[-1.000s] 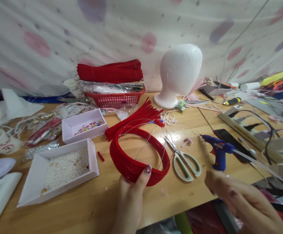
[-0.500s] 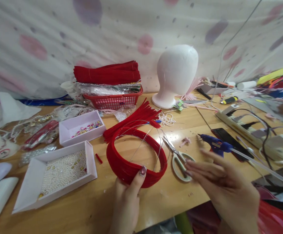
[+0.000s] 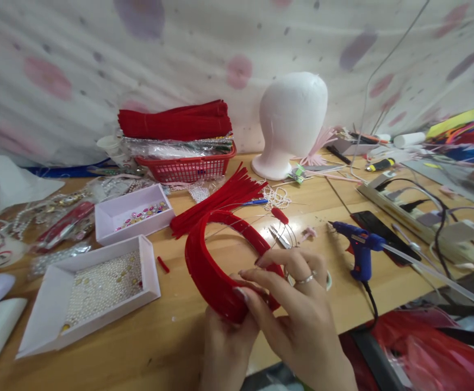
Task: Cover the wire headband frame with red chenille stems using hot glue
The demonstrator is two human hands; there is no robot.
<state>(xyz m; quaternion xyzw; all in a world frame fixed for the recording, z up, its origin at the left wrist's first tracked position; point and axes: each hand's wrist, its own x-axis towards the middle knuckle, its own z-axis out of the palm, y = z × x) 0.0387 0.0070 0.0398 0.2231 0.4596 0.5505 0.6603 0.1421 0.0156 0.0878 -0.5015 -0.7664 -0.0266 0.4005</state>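
A red velvety ring-shaped band (image 3: pixel 199 271) with thin wires rising from it is held above the table. My left hand (image 3: pixel 229 347) grips its near lower rim from beneath; those fingers are partly hidden behind my right hand. With thumb and fingertips, my right hand (image 3: pixel 298 309) pinches the near right part of the band. A small red tuft (image 3: pixel 280 215) sits on the wires at the far side. Behind my right hand lie scissors (image 3: pixel 280 237), blades showing and handles mostly covered. Red fuzzy stems (image 3: pixel 224 198) lie in a bundle behind the band.
Left stand a box of pearl beads (image 3: pixel 102 290) and a box of gems (image 3: pixel 135 214). A red basket (image 3: pixel 192 169) and a white foam head (image 3: pixel 292 122) are at the back. A blue glue gun (image 3: pixel 359 244), phone (image 3: pixel 384 236) and power strip (image 3: pixel 408 217) lie right.
My right hand has moved left from over the scissors handles onto the band. The band has tilted and turned in my left hand, and the red tuft has shifted right.
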